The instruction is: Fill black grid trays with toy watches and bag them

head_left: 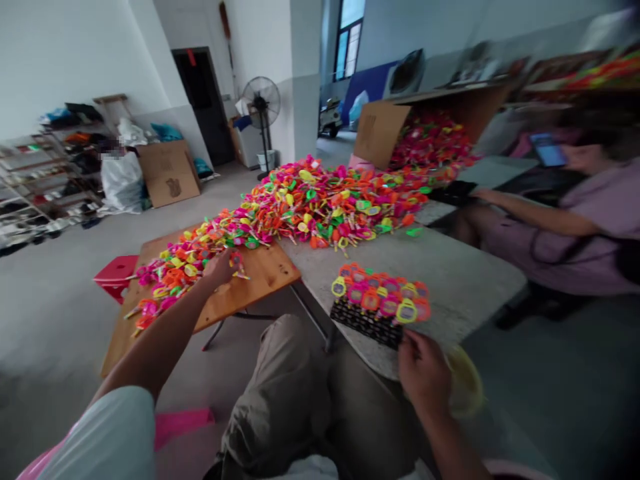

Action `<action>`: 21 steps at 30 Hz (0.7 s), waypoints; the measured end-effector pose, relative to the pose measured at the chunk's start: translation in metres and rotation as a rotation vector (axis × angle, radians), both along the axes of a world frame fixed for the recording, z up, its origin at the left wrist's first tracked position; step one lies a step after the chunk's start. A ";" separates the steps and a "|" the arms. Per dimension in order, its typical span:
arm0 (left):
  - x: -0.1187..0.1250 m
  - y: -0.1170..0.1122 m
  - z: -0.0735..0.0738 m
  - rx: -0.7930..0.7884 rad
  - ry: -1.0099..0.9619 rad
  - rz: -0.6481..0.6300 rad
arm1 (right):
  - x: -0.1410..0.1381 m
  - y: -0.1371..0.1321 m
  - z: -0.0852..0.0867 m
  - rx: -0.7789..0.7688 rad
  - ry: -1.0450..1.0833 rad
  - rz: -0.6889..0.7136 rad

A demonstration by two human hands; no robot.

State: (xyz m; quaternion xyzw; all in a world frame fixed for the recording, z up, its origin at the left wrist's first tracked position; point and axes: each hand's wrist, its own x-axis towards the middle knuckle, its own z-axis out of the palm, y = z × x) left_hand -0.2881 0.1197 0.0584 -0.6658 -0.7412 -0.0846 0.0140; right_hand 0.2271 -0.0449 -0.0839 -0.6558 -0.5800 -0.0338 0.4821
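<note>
My left hand [219, 268] reaches to the near edge of a heap of bright plastic toy watches [320, 200] in pink, orange, yellow and green. Its fingers are bent around a toy watch [238, 261], though the grip is partly hidden. A black slotted rack [366, 323] stands at the near edge of the grey table, its back rows filled with upright toy watches [371, 299]. The front rows of slots show bare. With fingers curled, my right hand [425, 365] pinches the rack's near right corner.
The heap spreads over a wooden table [270, 268] and the grey table [450, 267], back to a tipped cardboard box [383, 133]. Below my right hand is a yellowish tub [467, 383]. A seated person [565, 227] holds a phone [549, 149] at right. A red stool [116, 275] stands left.
</note>
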 end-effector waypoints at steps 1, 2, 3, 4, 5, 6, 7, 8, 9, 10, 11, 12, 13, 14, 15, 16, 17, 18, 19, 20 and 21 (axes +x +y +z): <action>-0.002 0.001 0.000 0.072 0.011 -0.016 | 0.000 0.000 0.000 -0.006 0.023 0.007; -0.005 0.002 0.000 0.146 0.016 -0.042 | 0.000 0.000 -0.001 -0.010 0.041 0.011; -0.007 0.003 0.000 0.211 0.019 -0.068 | 0.000 0.000 0.000 -0.010 0.055 0.016; -0.008 0.004 0.000 0.270 0.015 -0.091 | 0.000 0.000 0.001 -0.008 0.066 0.020; -0.007 0.004 0.001 0.322 0.000 -0.109 | -0.001 -0.001 0.002 -0.005 0.077 0.026; -0.004 0.003 0.003 0.370 -0.030 -0.120 | -0.002 -0.002 0.004 -0.005 0.089 0.034; 0.002 0.001 0.005 0.412 -0.080 -0.128 | -0.003 -0.003 0.006 -0.002 0.103 0.038; 0.011 -0.002 0.008 0.445 -0.157 -0.135 | -0.005 -0.005 0.008 0.009 0.119 0.035; 0.024 -0.007 0.011 0.458 -0.265 -0.146 | -0.008 -0.008 0.011 0.026 0.133 0.024; 0.039 -0.014 0.013 0.434 -0.401 -0.165 | -0.011 -0.011 0.014 0.048 0.139 0.010; 0.056 -0.023 0.015 0.367 -0.557 -0.190 | -0.016 -0.015 0.018 0.073 0.135 -0.002; 0.075 -0.034 0.016 0.248 -0.722 -0.239 | -0.022 -0.018 0.022 0.094 0.127 -0.006; 0.095 -0.047 0.017 0.093 -0.894 -0.308 | -0.029 -0.022 0.027 0.101 0.119 0.009; 0.115 -0.060 0.017 -0.070 -1.046 -0.373 | -0.036 -0.025 0.032 0.087 0.115 0.052; 0.134 -0.073 0.017 -0.257 -1.162 -0.447 | -0.044 -0.028 0.038 0.052 0.120 0.116; 0.152 -0.086 0.016 -0.419 -1.250 -0.512 | -0.052 -0.030 0.044 -0.005 0.130 0.195; 0.169 -0.098 0.016 -0.570 -1.313 -0.565 | -0.060 -0.031 0.050 -0.077 0.139 0.284; 0.183 -0.107 0.015 -0.725 -1.353 -0.606 | -0.067 -0.032 0.057 -0.157 0.137 0.372; 0.195 -0.115 0.014 -0.848 -1.376 -0.636 | -0.073 -0.033 0.063 -0.234 0.123 0.455; 0.205 -0.120 0.012 -0.946 -1.390 -0.658 | -0.077 -0.033 0.068 -0.301 0.098 0.526; 0.212 -0.123 0.010 -1.023 -1.395 -0.678 | -0.081 -0.033 0.073 -0.357 0.068 0.587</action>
